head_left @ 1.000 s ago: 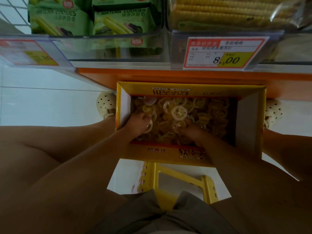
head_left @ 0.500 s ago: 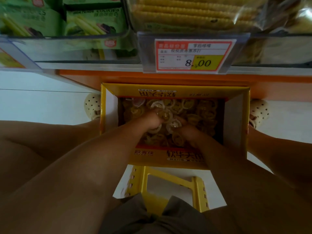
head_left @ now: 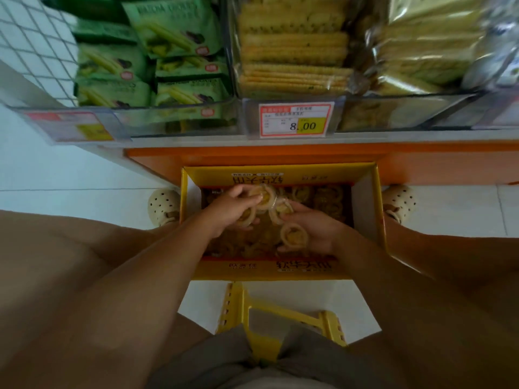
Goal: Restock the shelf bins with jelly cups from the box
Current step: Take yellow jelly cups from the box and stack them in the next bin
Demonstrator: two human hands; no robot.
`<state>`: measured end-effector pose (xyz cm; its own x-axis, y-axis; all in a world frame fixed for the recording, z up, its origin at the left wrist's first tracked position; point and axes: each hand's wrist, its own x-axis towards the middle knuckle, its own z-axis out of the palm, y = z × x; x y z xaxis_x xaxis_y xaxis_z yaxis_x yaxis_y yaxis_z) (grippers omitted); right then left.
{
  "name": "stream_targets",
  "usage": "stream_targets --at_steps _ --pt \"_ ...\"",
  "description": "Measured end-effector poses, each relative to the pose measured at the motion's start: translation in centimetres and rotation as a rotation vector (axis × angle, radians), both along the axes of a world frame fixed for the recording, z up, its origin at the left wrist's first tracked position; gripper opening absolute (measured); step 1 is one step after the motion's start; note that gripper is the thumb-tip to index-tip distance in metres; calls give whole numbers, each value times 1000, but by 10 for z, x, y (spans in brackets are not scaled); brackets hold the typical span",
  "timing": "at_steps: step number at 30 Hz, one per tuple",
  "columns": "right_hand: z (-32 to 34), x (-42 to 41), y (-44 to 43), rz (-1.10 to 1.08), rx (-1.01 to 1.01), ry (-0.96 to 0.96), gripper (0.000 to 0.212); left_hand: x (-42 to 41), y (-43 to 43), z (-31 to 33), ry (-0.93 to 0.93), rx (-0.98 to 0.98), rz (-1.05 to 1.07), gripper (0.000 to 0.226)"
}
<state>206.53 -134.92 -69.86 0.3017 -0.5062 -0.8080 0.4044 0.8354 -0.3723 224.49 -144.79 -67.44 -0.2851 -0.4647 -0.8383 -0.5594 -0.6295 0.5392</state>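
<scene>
A yellow cardboard box (head_left: 280, 272) stands open on the floor between my feet, filled with several clear jelly cups (head_left: 325, 197) with yellow filling. My left hand (head_left: 230, 209) is above the box's middle, fingers curled round a bunch of jelly cups (head_left: 264, 196). My right hand (head_left: 311, 228) is beside it, palm up, cupping more jelly cups (head_left: 293, 235). The two handfuls touch in the middle. Clear shelf bins (head_left: 182, 113) run along the shelf above the box.
The bins hold green matcha cookie packs (head_left: 171, 32) on the left and bagged crackers (head_left: 292, 54) to the right. A price tag (head_left: 295, 119) reads 8.00. An orange shelf base (head_left: 280, 154) sits behind the box. A yellow stool (head_left: 269, 318) is under me.
Both hands have lifted out of the heap with handfuls of jelly cups, and my view has tilted up, showing more of the shelf.
</scene>
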Motion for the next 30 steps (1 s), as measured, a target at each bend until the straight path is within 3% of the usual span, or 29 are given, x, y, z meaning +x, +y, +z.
stream_targets --at_steps 3,10,14,16,20,24,27,30 --pt "42 3 8 -115 -9 -89 35 0 7 37 81 -40 24 37" --pt "136 9 27 -155 -272 354 26 4 28 127 113 -343 -92 63" --pt "219 4 28 -160 -516 639 19 -5 25 204 172 -576 -196 53" --pt "265 0 24 -149 -642 762 24 -6 22 253 259 -711 -233 35" --pt "367 -12 18 -114 -888 991 19 -1 14 346 372 -1000 -195 29" --pt "472 -20 0 -118 -1121 1287 20 8 2 423 335 -1292 -122 23" --pt "532 -29 -37 -24 -1231 1496 16 14 -12 456 236 -1466 -106 20" --pt "560 -46 -91 274 -1120 1686 18 17 -28 459 176 -1489 -86 29"
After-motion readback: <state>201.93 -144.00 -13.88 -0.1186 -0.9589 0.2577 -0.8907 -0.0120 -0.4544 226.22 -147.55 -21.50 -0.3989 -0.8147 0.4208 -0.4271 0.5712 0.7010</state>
